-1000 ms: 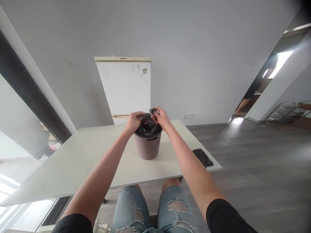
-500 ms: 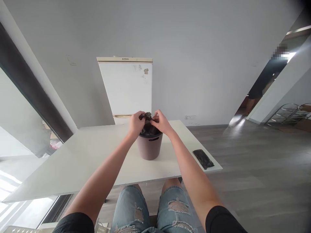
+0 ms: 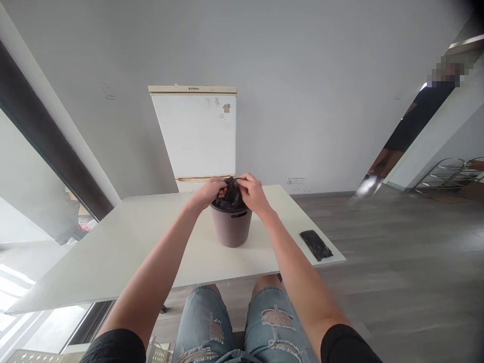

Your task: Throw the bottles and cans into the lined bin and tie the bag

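Observation:
A mauve trash can [image 3: 231, 229] stands upright on the white table [image 3: 151, 242], with a dark slot below its rim. Inside its mouth is a black garbage bag [image 3: 230, 199], bunched up and rising a little above the rim. My left hand [image 3: 214, 190] pinches the bag at the left of the opening. On the right side, my right hand [image 3: 250, 190] has its fingers closed on the bag's upper edge. Part of the rim is hidden behind both hands. A folded black plastic bundle [image 3: 316, 245] lies near the table's right edge.
Behind the table stands a white refrigerator [image 3: 196, 136] against the grey wall. My knees [image 3: 238, 307] are under the table's front edge. A person in dark clothes [image 3: 419, 116] is in the doorway at right, and a metal rack [image 3: 446, 174] stands beyond it.
My hands have moved apart, the left one outward and slightly down, spreading the bag's top wider. The person in the doorway has shifted and shows more.

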Tool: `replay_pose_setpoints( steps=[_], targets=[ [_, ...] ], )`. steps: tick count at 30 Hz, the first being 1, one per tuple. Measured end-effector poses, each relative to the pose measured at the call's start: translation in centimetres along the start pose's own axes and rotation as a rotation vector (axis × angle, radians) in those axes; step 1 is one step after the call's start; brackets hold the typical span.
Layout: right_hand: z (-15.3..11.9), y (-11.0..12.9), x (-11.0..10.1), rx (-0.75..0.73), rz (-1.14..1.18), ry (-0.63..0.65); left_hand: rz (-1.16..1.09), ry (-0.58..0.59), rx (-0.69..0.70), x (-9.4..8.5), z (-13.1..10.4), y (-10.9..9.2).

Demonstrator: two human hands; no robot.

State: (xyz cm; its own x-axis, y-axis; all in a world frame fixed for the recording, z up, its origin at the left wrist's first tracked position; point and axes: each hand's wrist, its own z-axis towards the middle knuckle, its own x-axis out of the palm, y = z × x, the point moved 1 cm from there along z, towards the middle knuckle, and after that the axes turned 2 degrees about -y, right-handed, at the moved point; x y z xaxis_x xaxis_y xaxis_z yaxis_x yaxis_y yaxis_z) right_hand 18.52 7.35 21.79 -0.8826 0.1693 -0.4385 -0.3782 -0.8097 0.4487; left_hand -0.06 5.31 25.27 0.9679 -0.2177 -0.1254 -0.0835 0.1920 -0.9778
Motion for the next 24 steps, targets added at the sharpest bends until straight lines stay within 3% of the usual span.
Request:
replay_pose_setpoints(
  steps=[3, 6, 10, 12, 15, 20, 24],
  targets=[
    [-0.3, 0.6, -0.2, -0.033, 0.046, 0.09, -0.002, 0.04, -0.069, -0.5, -0.1, -0.2],
    [-0.2, 0.5, -0.3, -0.013, 0.062, 0.143, 0.141, 0.105, -0.146, -0.6, -0.4, -0.4],
    [-0.1, 0.2, -0.2, 0.048, -0.043, 0.149, 0.35, 0.178, -0.124, -0.6, -0.8, -0.4],
    [-0.3, 0.2, -0.1, 0.069, -0.075, 0.152, 0.36, 0.113, -0.082, -0.8, -0.8, -0.2],
    [-0.5, 0.1, -0.3, 0.097, -0.148, 0.142, 0.301, -0.085, 0.009, -1.8, -0.8, 0.1],
    [-0.5, -0.2, -1.1, 0.13, -0.28, 0.156, 0.137, -0.144, 0.076, -3.4, -0.5, 0.8],
    [-0.5, -0.5, -1.1, 0.127, -0.306, 0.189, 0.166, -0.339, 0.116, -3.7, -0.2, 2.2]
  ],
)
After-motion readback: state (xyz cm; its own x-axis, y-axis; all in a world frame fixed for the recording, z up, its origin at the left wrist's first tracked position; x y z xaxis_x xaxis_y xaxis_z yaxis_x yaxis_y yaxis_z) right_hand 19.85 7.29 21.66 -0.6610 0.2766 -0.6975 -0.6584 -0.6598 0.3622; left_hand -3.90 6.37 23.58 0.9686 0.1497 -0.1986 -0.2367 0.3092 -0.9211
